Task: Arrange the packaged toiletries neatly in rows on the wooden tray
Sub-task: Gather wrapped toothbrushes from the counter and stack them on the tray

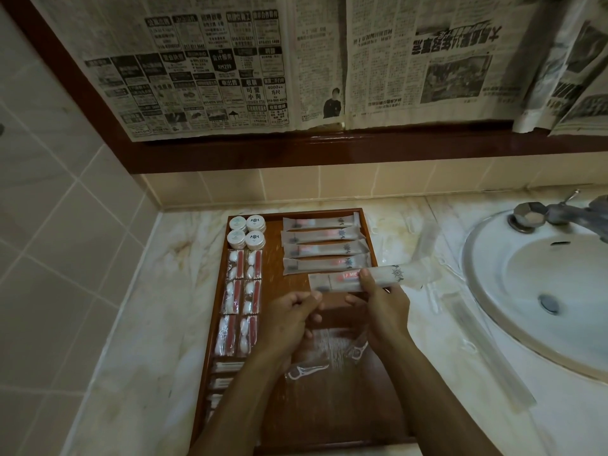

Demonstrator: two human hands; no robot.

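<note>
A wooden tray (368,225) lies on the marble counter. At its far left stand several round white jars (246,232), then two columns of red-and-white packets (243,291) and swab packets (223,373) nearer me. Several long toothbrush packets (324,246) lie stacked in a column at the far right. My right hand (381,311) grips another long packet (401,274) just below that column, its right end past the tray's edge. My left hand (289,314) is curled, with fingertips pinching that packet's lower left corner. Clear floss-pick packets (306,371) lie on the tray under my wrists.
A white sink (513,291) with a metal tap (539,217) fills the right side. Empty clear wrappers (427,241) lie on the counter between tray and sink. Tiled wall stands to the left, and a newspaper-covered frame (296,149) hangs behind.
</note>
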